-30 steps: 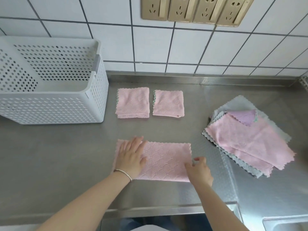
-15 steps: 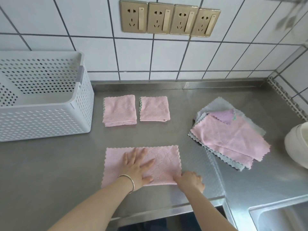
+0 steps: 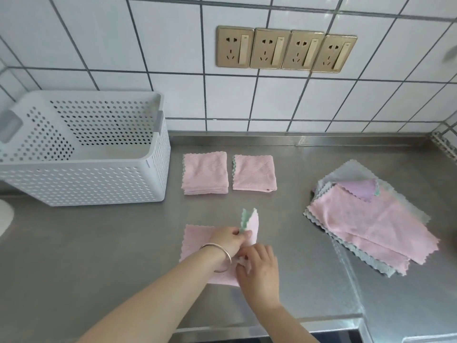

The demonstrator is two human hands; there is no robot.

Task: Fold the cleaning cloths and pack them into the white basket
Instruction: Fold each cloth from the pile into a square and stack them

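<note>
Both hands pinch the pink cloth [image 3: 195,243], its raised edge upright.

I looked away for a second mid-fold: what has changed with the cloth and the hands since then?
Both hands have stopped pressing the pink cloth flat. The left hand and right hand now pinch its right edge and are lifting it over leftward, showing a green underside. The two folded cloths, the loose pile and the white basket lie as before.
</note>
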